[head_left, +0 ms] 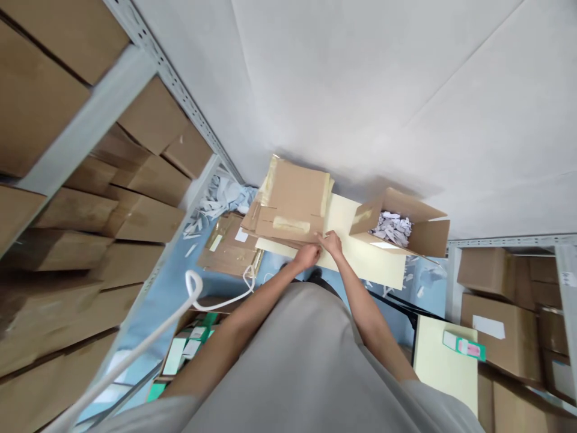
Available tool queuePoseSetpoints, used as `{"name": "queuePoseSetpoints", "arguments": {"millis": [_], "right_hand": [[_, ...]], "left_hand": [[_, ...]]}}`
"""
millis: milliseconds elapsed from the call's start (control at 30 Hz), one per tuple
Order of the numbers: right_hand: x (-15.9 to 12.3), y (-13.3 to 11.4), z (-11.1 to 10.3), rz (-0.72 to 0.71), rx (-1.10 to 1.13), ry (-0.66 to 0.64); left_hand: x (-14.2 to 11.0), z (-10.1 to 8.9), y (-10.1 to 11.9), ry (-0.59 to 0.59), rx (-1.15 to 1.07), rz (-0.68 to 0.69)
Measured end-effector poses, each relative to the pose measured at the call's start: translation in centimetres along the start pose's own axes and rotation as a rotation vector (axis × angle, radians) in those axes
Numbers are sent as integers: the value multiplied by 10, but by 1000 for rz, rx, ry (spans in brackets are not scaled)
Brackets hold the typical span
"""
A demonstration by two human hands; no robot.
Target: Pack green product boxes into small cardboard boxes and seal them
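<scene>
The stack of flattened cardboard (295,191) lies just above the centre of the frame, on the pale tabletop (365,258), with its near edge towards you; your left hand (308,257) is curled, fingers mostly folded in, by the stack's lower right corner; your right hand (332,243) is just beside it, partly bent, with its fingers reaching towards that same corner; whether either hand has cardboard pinched between finger and thumb, I cannot tell at this size.

Each sheet should be light and fairly stiff across its face, though it will probably fold readily at the creases and slotted flaps; the tape strip (291,225) on the front flap and the yellowed tape down the sides look smoother, so your fingers may slip there; bare board at the lower right corner seems the better hold, with a second hold on the opposite side edge to keep the panel from sagging; the edges look a little ragged and could tear if pulled hard; the open carton (430,238) of shredded paper (392,228) stands right of centre, apart from your hands.
</scene>
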State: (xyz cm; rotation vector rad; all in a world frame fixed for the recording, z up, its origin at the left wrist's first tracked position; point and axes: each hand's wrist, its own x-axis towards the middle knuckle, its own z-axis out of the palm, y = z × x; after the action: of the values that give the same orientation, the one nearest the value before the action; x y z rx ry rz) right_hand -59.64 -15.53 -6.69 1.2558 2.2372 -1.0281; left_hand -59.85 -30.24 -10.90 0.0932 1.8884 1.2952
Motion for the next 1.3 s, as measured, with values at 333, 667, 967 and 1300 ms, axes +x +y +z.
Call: {"name": "queuePoseSetpoints", "arguments": {"millis": [333,667,967,1300], "right_hand": [[0,16,27,38,35,-58],[-28,0,12,-138,318,-40],[-108,18,-31,-350,700,-25],[-183,185,-121,-221,774,309]], "left_hand": [[-19,-52,-15,204,-448,-314],[-30,-56,1,343,-723,-395],[-27,-53,36,271,-938,-277],[-54,90,124,-19,-1055,-230]]}}
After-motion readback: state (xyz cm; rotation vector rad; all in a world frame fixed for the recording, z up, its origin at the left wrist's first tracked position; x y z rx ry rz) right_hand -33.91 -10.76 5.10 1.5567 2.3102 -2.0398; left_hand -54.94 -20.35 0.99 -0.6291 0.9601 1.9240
